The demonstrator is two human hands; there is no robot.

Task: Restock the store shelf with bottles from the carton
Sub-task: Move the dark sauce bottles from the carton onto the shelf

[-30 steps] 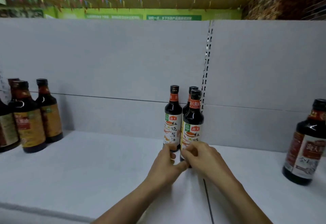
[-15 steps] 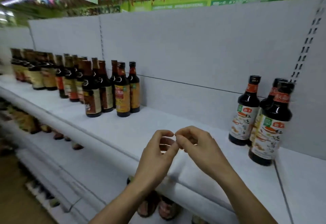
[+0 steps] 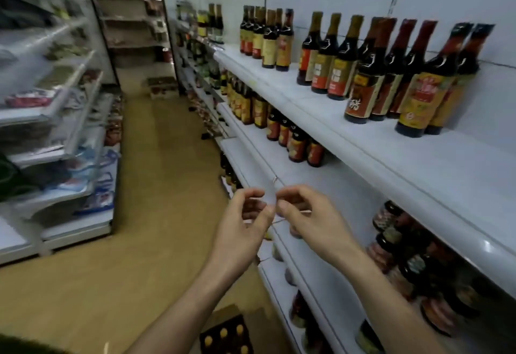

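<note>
My left hand (image 3: 245,222) and right hand (image 3: 310,219) curl, fingertips nearly meeting, before the smooth white shelf (image 3: 418,164); I cannot tell whether they pinch anything.

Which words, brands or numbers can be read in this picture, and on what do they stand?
None can be read with certainty.
Top-shelf bottles: red and yellow labels, print too blurred.
Lower-shelf bottles: labels too blurred.
Carton bottles: only yellow caps show, no text.
</note>
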